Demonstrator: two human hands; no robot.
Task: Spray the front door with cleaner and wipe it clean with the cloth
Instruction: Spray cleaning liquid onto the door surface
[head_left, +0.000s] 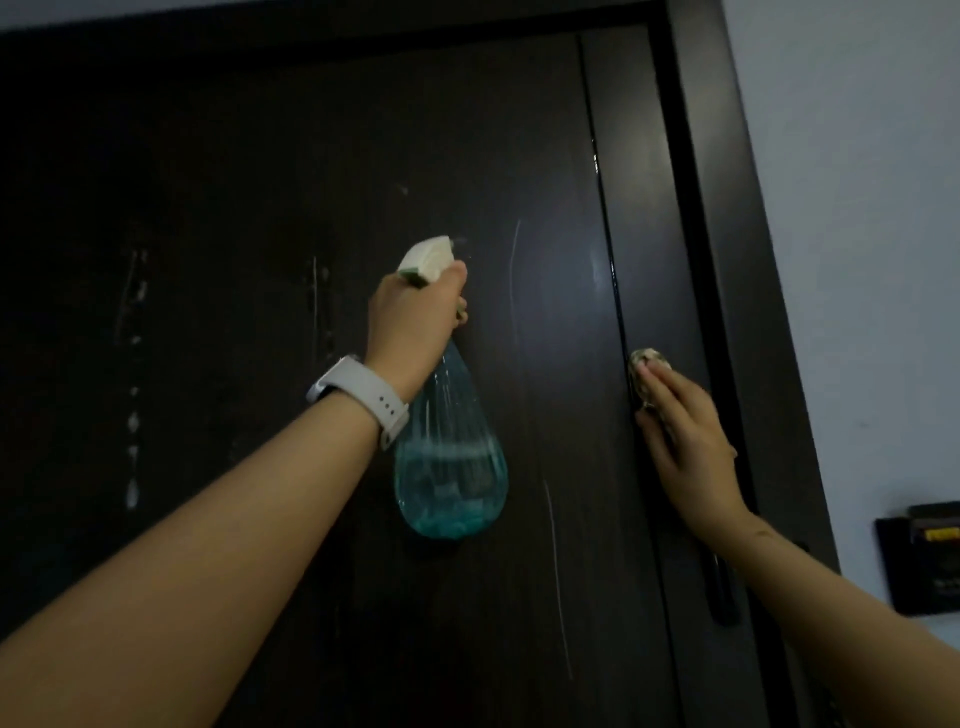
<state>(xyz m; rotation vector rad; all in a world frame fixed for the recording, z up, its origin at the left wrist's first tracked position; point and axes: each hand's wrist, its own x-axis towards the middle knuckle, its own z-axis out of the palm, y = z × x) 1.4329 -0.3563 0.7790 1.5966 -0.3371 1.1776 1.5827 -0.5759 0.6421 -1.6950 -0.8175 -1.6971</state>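
A dark brown front door (260, 208) fills the view, marked with wet streaks and drips. My left hand (415, 322) grips the neck of a clear blue spray bottle (449, 462), its white nozzle (428, 257) aimed at the door. The bottle holds teal liquid in its lower part. My right hand (685, 441) presses a small pale cloth (641, 364) flat against the door's right edge strip, fingers straight over it. Most of the cloth is hidden under the hand.
The dark door frame (717, 208) runs down the right side, with a pale wall (857, 208) beyond it. A dark door handle (722, 592) sits below my right hand. A black box (919, 561) is fixed to the wall at the right. A white watch (363, 397) is on my left wrist.
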